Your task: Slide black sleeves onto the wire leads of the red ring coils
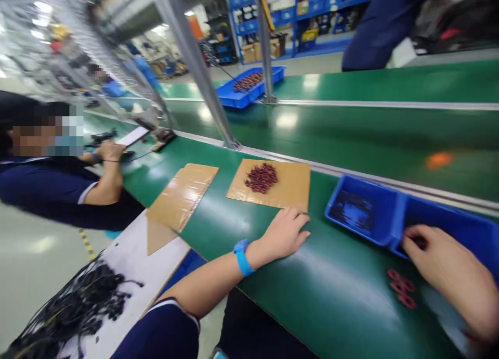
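Observation:
My left hand [285,232], with a blue band at its wrist, rests on the green work surface [218,234]. Its fingers are loosely spread and hold nothing; they lie by the lower edge of a cardboard sheet [294,184]. On that sheet sits a pile of small dark red parts [262,178]. My right hand [440,257] reaches over the near wall of the right blue bin [444,216]. Its fingers are curled together, and whatever they pinch is hidden. Below it lies a small group of red ring-like parts [402,289].
Another blue bin [380,226] with dark thin pieces adjoins the right one. A co-worker [50,192] sits at left, near a second cardboard sheet [183,195]. Black cables [89,302] lie on a white board. A metal post [198,67] and blue tray [234,96] stand beyond.

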### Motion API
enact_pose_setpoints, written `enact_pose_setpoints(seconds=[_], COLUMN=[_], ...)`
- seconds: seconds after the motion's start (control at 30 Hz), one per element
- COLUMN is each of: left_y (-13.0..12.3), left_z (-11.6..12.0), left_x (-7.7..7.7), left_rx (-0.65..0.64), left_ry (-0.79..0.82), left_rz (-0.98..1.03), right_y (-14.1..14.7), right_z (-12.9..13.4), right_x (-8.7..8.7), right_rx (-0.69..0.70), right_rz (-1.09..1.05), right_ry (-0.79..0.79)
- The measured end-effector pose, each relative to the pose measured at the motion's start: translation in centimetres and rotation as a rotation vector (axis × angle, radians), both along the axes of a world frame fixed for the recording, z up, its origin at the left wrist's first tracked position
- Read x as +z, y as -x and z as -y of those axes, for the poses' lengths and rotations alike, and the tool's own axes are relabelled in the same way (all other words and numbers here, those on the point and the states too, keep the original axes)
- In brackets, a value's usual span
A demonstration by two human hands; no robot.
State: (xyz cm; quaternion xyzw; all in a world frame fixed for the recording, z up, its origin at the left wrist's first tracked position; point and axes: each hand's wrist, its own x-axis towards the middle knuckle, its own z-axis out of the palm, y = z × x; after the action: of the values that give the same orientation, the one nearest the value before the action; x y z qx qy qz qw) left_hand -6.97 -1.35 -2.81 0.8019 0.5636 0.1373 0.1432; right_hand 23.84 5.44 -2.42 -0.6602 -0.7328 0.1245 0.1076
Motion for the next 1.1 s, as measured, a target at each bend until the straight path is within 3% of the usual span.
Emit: enact_pose_setpoints(seconds=[0.1,0.2,0.4,0.53,0.73,0.93,1.0,1.1], left_y=[-2.3,-5.1,-11.3,-13.4,-12.6,-9.8,-9.1,-8.2], left_z=[1.5,1.6,0.3,-0.2,-0.6,-0.9,-1.0,-1.1], left_x=[0.2,0.3,-0.2,-0.8,-0.1,1.8,2.4,2.9], left_rx=[-0.149,-0.236,-0.317,-0.335,-0.289,-0.035,0.039,0.108], left_ry=[0.120,0.197,0.164,0.174,0.270,0.707,0.726,0.724], left_rz=[0.049,0.090,0.084,0.159,0.354,1.285,1.423,1.517], right_y=[0.5,1.1,1.4,1.2,1.5,1.3,1.5,2.6], right_z=[0.7,1.1,1.2,1.1,1.4,1.5,1.8,2.7], right_x=[1.1,1.6,1.6,1.5,1.8,2.3,2.7,3.7], right_rx=[-0.017,-0.054,-0.045,-0.036,-0.073,-0.137,-0.126,-0.098], right_rz=[0.028,0.035,0.018,-0.013,-0.098,-0.288,-0.382,-0.725], right_ry=[0.006,0.020,0.043,0.043,-0.029,-0.120,-0.124,-0.052])
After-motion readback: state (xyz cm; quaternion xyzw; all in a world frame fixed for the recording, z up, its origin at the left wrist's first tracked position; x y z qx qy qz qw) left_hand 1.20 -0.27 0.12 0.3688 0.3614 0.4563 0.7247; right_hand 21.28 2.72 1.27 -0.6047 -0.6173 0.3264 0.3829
